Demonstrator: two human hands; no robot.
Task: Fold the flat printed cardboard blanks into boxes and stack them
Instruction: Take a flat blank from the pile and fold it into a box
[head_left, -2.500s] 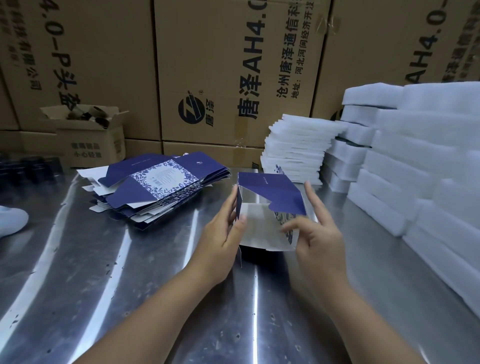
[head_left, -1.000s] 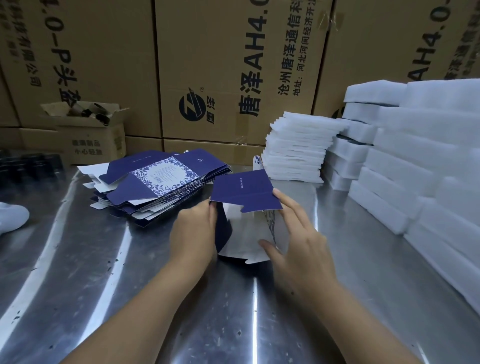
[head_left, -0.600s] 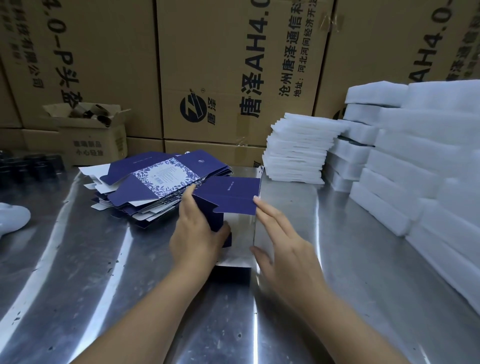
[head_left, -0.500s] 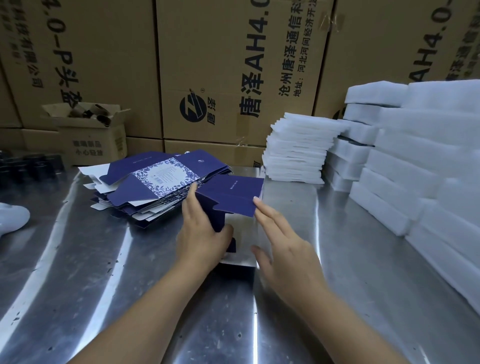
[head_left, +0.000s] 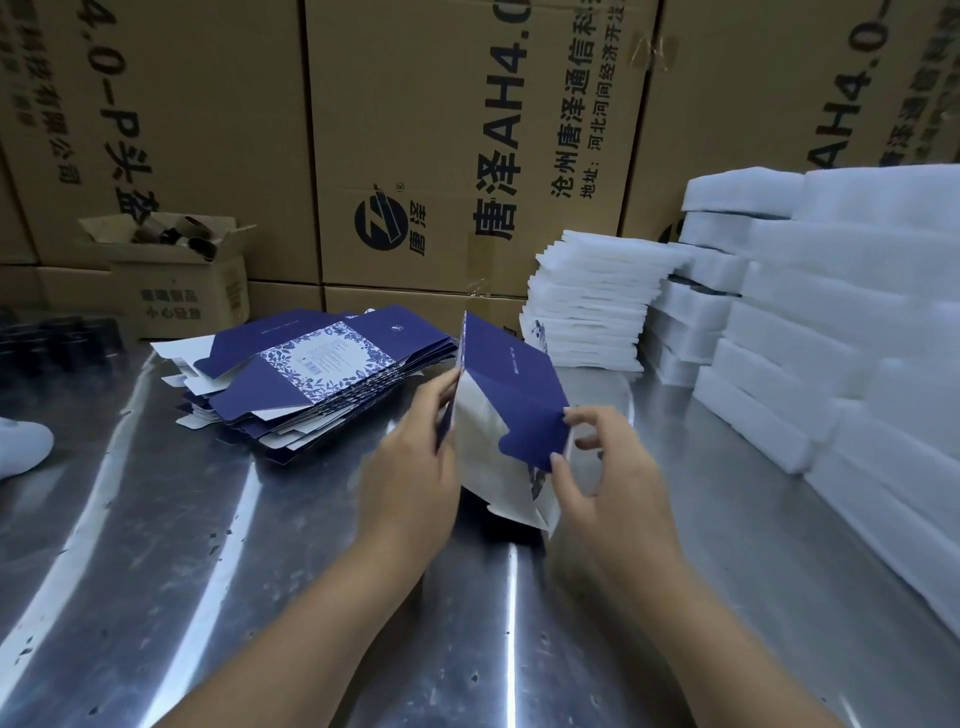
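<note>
A half-formed navy box blank (head_left: 511, 384) with a white inside stands tilted on the steel table (head_left: 208, 545), just in front of me. My left hand (head_left: 410, 462) grips its left wall, fingers along the edge. My right hand (head_left: 597, 478) pinches the lower right corner of the navy flap between thumb and forefinger. A pile of flat navy blanks (head_left: 311, 379) with a floral white label lies to the left, behind my left hand.
Stacks of white foam pads (head_left: 587, 306) and thicker white foam blocks (head_left: 831, 332) line the back right and right side. Large brown cartons (head_left: 467, 145) wall the back. A small open carton (head_left: 176, 275) sits at back left. A white object (head_left: 21, 452) lies at the left edge.
The blank was lying lower with its navy flap folded left; now it is raised and tilted right. My right hand shifted from pressing the panel to pinching the flap's corner.
</note>
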